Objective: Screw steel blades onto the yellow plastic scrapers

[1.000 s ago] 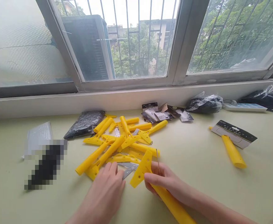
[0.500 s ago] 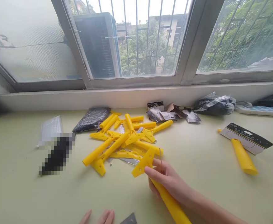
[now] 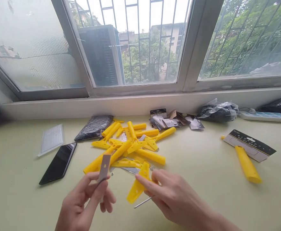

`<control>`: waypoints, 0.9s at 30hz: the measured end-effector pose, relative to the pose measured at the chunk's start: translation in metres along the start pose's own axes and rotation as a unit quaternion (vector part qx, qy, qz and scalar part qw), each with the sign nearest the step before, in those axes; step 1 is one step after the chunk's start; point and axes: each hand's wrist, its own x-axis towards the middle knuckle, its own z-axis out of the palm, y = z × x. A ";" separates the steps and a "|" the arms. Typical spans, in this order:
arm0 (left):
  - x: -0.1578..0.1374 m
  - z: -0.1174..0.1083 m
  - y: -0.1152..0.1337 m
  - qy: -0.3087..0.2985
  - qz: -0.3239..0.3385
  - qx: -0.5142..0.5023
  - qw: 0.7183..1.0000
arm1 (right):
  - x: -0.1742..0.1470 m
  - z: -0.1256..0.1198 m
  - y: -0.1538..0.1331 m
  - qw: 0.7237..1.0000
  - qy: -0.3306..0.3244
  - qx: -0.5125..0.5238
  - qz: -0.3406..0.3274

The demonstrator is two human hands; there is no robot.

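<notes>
My left hand pinches a small flat metal scraper blade upright between thumb and fingers; a slot shows in the blade. To its right, my right hand is closed around a yellow plastic scraper, its T-shaped head pointing left and its handle hidden under the hand. A thin metal rod also sticks out from beneath the right hand's fingers. Just beyond both hands lies a pile of yellow scraper parts with handles, heads, small nuts and a flat metal piece.
A black phone and a clear plastic sleeve lie at left. Behind the pile are a dark plastic bag and printed cards. A yellow scraper with a header card rests at right, below another bag.
My left hand has come up from the bottom edge, lifting the blade. My right hand has turned, bringing the scraper head lower and left, and the rod now points down-left.
</notes>
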 end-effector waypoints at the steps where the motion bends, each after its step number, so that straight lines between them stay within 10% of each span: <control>1: 0.018 0.012 0.005 -0.017 -0.018 -0.063 0.998 | 0.000 0.004 0.000 0.999 0.007 -0.036 -0.015; 6: 0.051 0.058 -0.003 -0.078 -0.084 -0.167 0.979 | -0.005 0.017 -0.003 0.998 0.028 -0.049 0.037; 12: 0.036 0.053 -0.030 -0.082 -0.149 -0.176 0.969 | -0.007 0.012 -0.003 0.982 -0.036 0.044 0.181; 21: 0.040 0.053 -0.030 -0.071 -0.113 -0.145 0.980 | -0.006 -0.007 0.020 0.962 -0.053 0.123 0.236; 27: 0.034 0.052 -0.037 -0.030 0.037 -0.057 0.997 | -0.011 0.001 0.016 0.991 0.008 0.022 0.129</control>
